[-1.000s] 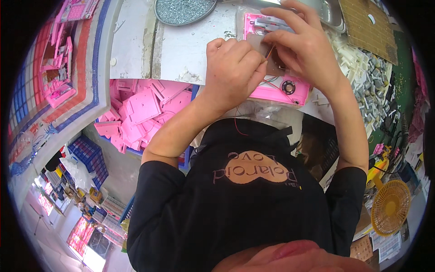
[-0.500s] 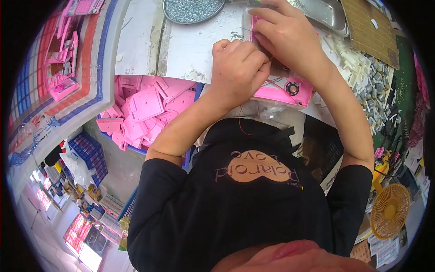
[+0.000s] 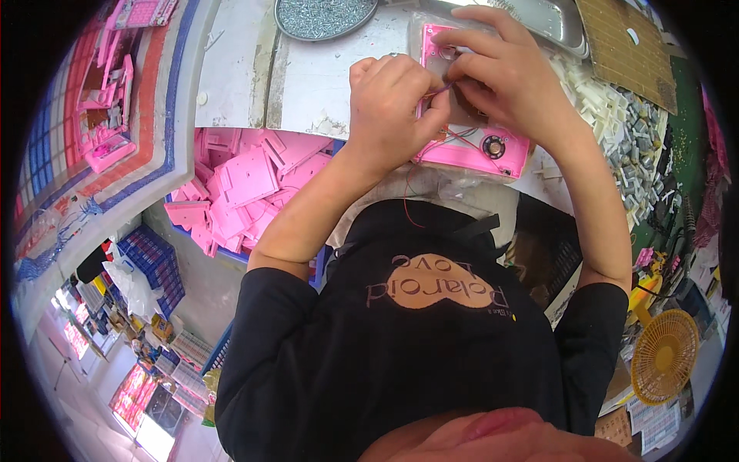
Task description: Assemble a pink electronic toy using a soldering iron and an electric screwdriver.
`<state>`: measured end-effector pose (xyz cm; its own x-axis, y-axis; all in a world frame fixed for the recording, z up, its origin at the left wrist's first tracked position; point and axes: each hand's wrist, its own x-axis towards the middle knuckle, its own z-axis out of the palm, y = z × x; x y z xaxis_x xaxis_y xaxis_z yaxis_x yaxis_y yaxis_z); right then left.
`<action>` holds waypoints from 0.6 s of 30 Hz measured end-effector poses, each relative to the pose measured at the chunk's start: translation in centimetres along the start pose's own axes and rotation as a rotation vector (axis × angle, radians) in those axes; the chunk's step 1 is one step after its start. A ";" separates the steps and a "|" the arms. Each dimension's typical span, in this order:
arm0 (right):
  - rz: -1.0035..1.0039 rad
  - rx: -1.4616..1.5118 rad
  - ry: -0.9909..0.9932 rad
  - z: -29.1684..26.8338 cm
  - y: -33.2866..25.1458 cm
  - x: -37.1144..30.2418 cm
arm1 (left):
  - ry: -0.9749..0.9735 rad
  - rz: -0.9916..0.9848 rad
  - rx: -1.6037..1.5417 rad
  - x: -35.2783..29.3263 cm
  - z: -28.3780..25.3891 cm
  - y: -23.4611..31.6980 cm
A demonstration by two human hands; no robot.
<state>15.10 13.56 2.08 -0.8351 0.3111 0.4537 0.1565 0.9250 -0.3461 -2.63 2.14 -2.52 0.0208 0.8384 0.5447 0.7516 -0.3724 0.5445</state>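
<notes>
A pink plastic housing (image 3: 466, 157) lies on the bench, on clear plastic wrap, under both my hands. A round black speaker (image 3: 493, 147) sits at its near right corner, with thin red and grey wires (image 3: 459, 137) beside it. My left hand (image 3: 391, 108) is closed over the housing's left edge, thumb and forefinger pinching a thin wire (image 3: 439, 91). My right hand (image 3: 504, 77) meets it from the right, thumb and forefinger together at the same wire, other fingers stretched out over the housing. The fingers partly hide the housing's middle.
A round tray (image 3: 327, 37) of small screws stands at the far left of the bench. Below the bench edge, a blue crate (image 3: 319, 266) holds pink plastic parts (image 3: 246, 181). A metal tray (image 3: 566, 31), a cardboard piece (image 3: 627, 50) and heaped white and grey parts (image 3: 623, 146) lie right.
Both hands have come nearer to me, uncovering the housing's far end. My left hand has shifted slightly left, and my right fingers have turned to meet it at the wire.
</notes>
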 end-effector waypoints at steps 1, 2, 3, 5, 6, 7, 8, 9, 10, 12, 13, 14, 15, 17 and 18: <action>-0.009 0.002 -0.023 0.0 0.3 -0.1 | -0.003 0.006 0.012 0.1 0.0 0.0; -0.020 0.004 -0.047 0.0 0.4 -0.2 | -0.005 0.011 0.024 0.1 -0.1 0.0; -0.018 0.001 -0.044 0.0 0.4 -0.1 | -0.007 0.016 0.036 0.1 -0.1 -0.1; -0.014 -0.007 -0.040 0.0 0.3 0.1 | -0.002 0.053 0.063 0.1 -0.1 -0.3; -0.021 -0.024 -0.027 0.0 0.3 0.1 | 0.000 0.072 0.076 0.1 -0.2 -0.4; -0.029 -0.041 -0.014 0.2 0.4 0.1 | -0.008 0.082 0.084 0.1 -0.3 -0.4; -0.036 -0.058 -0.001 0.3 0.4 0.1 | -0.017 0.091 0.091 0.2 -0.6 -0.3; -0.046 -0.095 -0.011 0.2 0.3 0.2 | -0.026 0.101 0.098 0.3 -0.8 -0.3; -0.056 -0.132 -0.020 0.0 0.2 0.3 | -0.015 0.105 0.098 0.3 -0.7 -0.4; -0.051 -0.135 -0.018 0.1 0.4 0.1 | 0.008 0.115 0.096 0.2 -0.5 -0.6; -0.037 -0.099 -0.005 0.5 0.9 -0.6 | 0.007 0.112 0.101 0.2 -0.5 -0.7; -0.021 -0.064 0.006 0.7 1.2 -0.9 | 0.007 0.109 0.104 0.2 -0.6 -0.9; -0.021 -0.072 0.019 0.6 1.2 -0.9 | 0.006 0.107 0.108 0.2 -0.7 -1.1; -0.023 -0.085 0.047 0.2 1.0 -0.9 | 0.002 0.105 0.113 0.1 -0.9 -1.5; -0.006 -0.073 0.045 0.2 0.9 -1.0 | -0.001 0.104 0.117 0.0 -1.1 -1.7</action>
<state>15.98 13.99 1.14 -0.8117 0.3132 0.4930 0.1908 0.9399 -0.2830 -4.60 2.35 -2.76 0.1033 0.7982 0.5935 0.8170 -0.4085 0.4071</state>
